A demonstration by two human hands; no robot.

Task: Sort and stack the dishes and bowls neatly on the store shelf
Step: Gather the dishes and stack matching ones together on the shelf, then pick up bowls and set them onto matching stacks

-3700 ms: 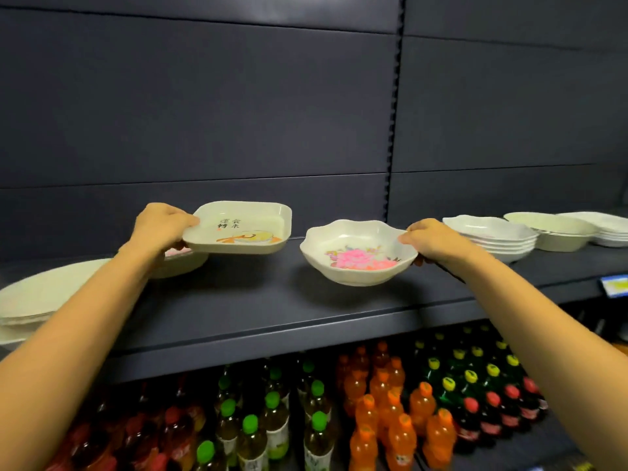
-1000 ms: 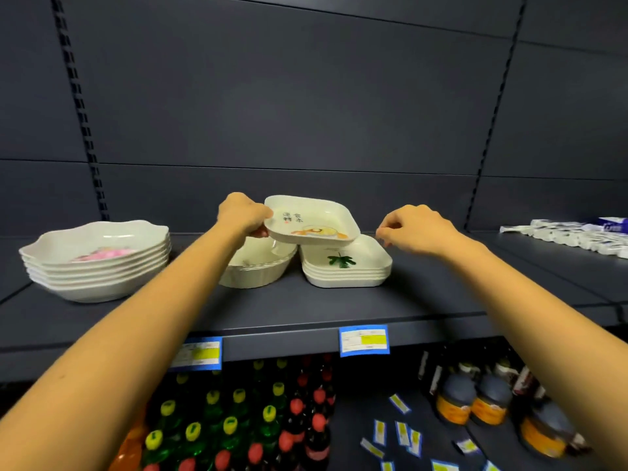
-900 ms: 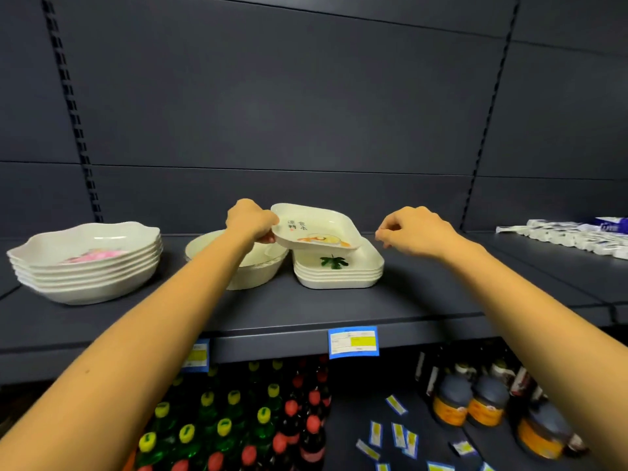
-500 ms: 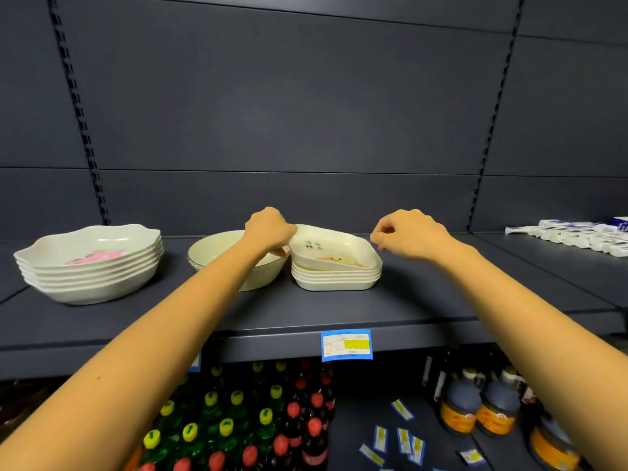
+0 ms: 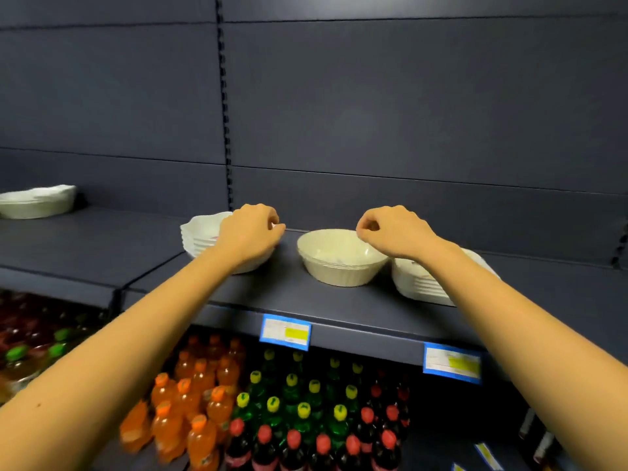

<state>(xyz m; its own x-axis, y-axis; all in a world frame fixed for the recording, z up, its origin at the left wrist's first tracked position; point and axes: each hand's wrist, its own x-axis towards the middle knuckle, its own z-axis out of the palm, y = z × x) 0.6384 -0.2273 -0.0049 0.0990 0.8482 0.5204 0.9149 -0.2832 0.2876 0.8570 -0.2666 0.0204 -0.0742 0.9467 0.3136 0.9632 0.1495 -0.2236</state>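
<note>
My curled, empty left hand (image 5: 249, 234) hovers over stacked scalloped bowls (image 5: 200, 237); my right hand (image 5: 390, 232), fingers pinched together, hovers over cream bowls (image 5: 339, 263) nested on the shelf (image 5: 289, 294).

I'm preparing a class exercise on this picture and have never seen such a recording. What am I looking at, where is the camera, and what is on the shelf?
No machine here: a person wears a camera on the head, looking down at two bare arms. On the dark shelf stand a stack of scalloped white bowls, a round cream bowl and a stack of white dishes. The left hand rests curled on the scalloped stack; the right hand hovers at the cream bowl's rim. Neither clearly holds anything. Drink bottles fill the shelf below.
</note>
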